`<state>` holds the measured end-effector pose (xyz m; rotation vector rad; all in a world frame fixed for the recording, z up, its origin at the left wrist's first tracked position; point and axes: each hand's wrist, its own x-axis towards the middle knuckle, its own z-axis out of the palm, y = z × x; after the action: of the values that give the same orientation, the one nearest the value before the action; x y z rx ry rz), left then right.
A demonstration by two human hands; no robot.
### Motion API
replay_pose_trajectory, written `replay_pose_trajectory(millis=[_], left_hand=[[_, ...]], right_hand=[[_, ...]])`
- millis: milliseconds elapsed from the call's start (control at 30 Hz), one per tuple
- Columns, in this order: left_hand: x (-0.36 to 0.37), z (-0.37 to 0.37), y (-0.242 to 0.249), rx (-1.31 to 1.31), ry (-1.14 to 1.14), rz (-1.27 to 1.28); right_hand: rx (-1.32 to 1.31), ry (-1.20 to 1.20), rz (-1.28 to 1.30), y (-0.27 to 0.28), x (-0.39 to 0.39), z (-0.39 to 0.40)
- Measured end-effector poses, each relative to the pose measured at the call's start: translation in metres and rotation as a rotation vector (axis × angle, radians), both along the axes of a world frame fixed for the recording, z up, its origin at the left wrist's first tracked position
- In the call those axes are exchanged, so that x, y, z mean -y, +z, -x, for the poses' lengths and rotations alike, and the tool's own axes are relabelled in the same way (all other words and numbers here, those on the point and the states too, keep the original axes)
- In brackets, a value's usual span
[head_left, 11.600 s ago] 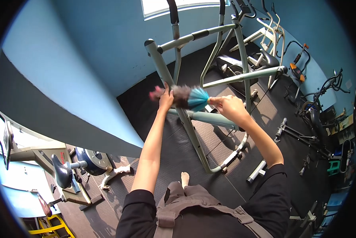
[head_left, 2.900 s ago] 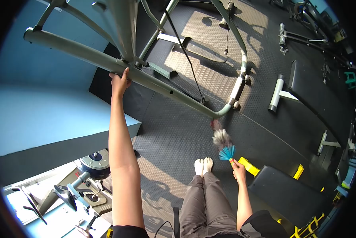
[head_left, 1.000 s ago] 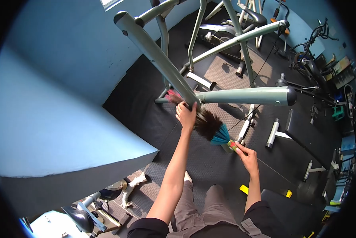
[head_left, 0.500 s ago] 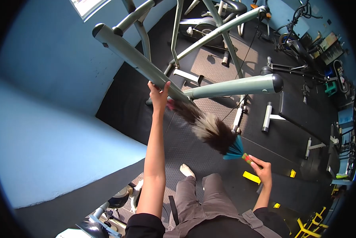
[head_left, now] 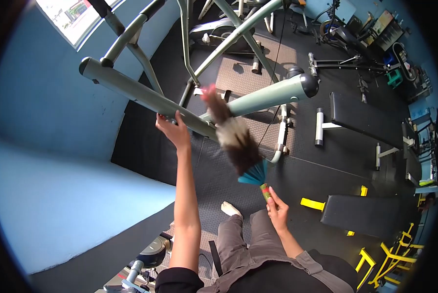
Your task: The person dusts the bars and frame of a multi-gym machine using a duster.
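My right hand (head_left: 277, 210) is wrapped round the short handle of a feather duster (head_left: 238, 146), which has a teal collar, brown and white feathers and a pink tip. The duster points up and away from me, slightly blurred, its feathers over the junction of a grey-green machine frame (head_left: 141, 94). My left hand (head_left: 174, 131) is at the underside of the long left tube of that frame, fingers against it and partly hidden behind the tube.
A blue wall (head_left: 72, 195) juts out on the left. Exercise bikes stand beyond the frame. To the right are a black bench (head_left: 363, 119), a second pad (head_left: 358, 213) with yellow supports, and a yellow rack (head_left: 392, 254). A cable crosses the floor.
The duster and my right hand have swung left, and the feathers now point more upward, across the junction. The view has shifted, bringing more of the right-hand benches into sight.
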<state>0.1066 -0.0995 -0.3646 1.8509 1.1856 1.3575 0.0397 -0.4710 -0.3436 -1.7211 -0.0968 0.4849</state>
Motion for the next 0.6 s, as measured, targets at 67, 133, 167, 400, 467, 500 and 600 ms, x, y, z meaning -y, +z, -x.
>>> replay_pose_trajectory(millis=[67, 133, 167, 400, 467, 500, 600], left_hand=[[0.031, 0.0, 0.009, 0.028, 0.008, -0.085], [0.054, -0.006, 0.01, -0.085, -0.19, -0.214], [0.064, -0.015, 0.011, -0.056, -0.301, -0.163], [0.097, -0.079, -0.004, 0.139, -0.786, 0.169], [0.091, -0.086, -0.036, 0.057, -0.643, 0.234], [0.093, -0.081, -0.023, -0.003, -0.596, 0.367], [0.083, -0.08, -0.035, 0.112, -0.675, 0.277]], right_hand=[[0.065, -0.003, 0.039, -0.009, 0.013, 0.002], [0.131, -0.002, 0.083, -0.008, 0.025, -0.006], [0.199, -0.052, 0.082, 0.0, 0.034, -0.008], [0.421, -0.115, 0.16, -0.01, 0.048, -0.026], [0.558, -0.002, 0.176, -0.011, 0.034, -0.038], [0.329, 0.066, 0.191, -0.005, 0.035, -0.042], [0.391, 0.004, 0.047, 0.0, 0.048, -0.046]])
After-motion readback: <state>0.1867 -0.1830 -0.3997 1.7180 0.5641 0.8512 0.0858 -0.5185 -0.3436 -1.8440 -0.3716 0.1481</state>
